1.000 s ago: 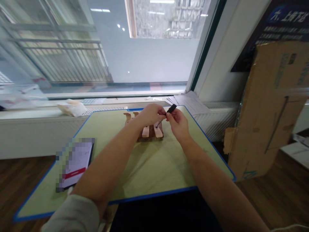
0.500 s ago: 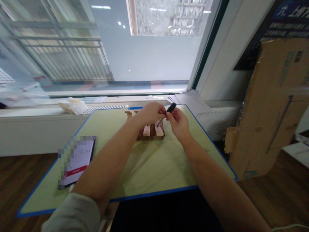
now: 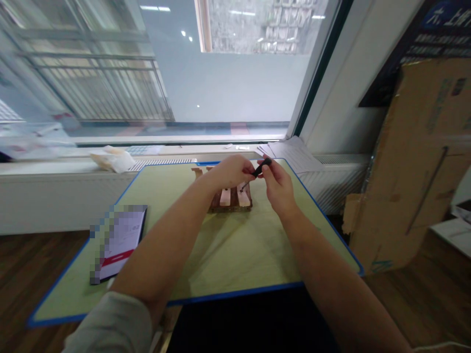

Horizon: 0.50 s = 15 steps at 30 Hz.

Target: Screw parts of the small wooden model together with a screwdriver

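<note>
On the near left of one blue-edged table (image 3: 228, 264) lies one tablet (image 3: 121, 238), partly blurred out. Farther in, one brown block (image 3: 233, 210) sits below the hands, two pale strips (image 3: 225, 198) visible on it. One screwdriver (image 3: 262, 167), black-handled and slim-shafted, slants down to the right strip; the left hand (image 3: 235, 170) pinches its lower handle, the right hand (image 3: 280, 189) grips its upper end. One crumpled bag (image 3: 112, 158), contents hidden, rests on the windowsill (image 3: 55, 170).

Near the far edge of a blue-edged, pale-green worktop (image 3: 235, 255), the left hand (image 3: 235, 170) and right hand (image 3: 278, 184) grip a black-handled screwdriver (image 3: 262, 167) slanting down to a pale flat strip (image 3: 244, 199) on a dark-brown block (image 3: 234, 198).
</note>
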Each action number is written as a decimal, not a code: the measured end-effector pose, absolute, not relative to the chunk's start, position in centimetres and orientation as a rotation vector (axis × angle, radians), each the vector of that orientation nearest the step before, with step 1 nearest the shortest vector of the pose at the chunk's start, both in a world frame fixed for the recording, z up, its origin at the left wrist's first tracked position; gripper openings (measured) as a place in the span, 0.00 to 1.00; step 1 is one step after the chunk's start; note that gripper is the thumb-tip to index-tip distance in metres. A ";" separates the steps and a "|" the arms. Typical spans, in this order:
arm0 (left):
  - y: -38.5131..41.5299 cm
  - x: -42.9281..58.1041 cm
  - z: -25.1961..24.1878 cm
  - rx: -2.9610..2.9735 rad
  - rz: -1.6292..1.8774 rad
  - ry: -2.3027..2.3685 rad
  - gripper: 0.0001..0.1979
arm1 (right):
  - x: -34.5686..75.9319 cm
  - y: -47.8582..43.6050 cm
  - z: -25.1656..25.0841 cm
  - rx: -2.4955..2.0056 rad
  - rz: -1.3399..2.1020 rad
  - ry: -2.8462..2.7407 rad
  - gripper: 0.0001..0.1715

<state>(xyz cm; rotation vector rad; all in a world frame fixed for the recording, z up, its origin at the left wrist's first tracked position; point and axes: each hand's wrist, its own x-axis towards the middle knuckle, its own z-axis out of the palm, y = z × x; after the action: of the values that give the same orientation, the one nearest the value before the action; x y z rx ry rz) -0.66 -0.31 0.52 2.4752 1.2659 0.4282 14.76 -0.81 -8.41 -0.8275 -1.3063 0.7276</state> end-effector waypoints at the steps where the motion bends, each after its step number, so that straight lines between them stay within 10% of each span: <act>1: -0.4 -0.7 0.5 2.471 0.418 1.250 0.09 | 14.7 -0.7 -8.4 -0.813 0.742 -1.288 0.22; 15: -0.5 -0.4 0.3 2.459 0.560 1.352 0.09 | 14.4 -0.9 -8.1 -0.760 0.762 -1.236 0.14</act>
<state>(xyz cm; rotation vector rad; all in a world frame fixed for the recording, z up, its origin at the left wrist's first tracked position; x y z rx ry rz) -0.36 -0.49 0.34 2.4595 1.3516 0.5599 14.40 -0.85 -8.13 -0.7598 -1.2364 0.7619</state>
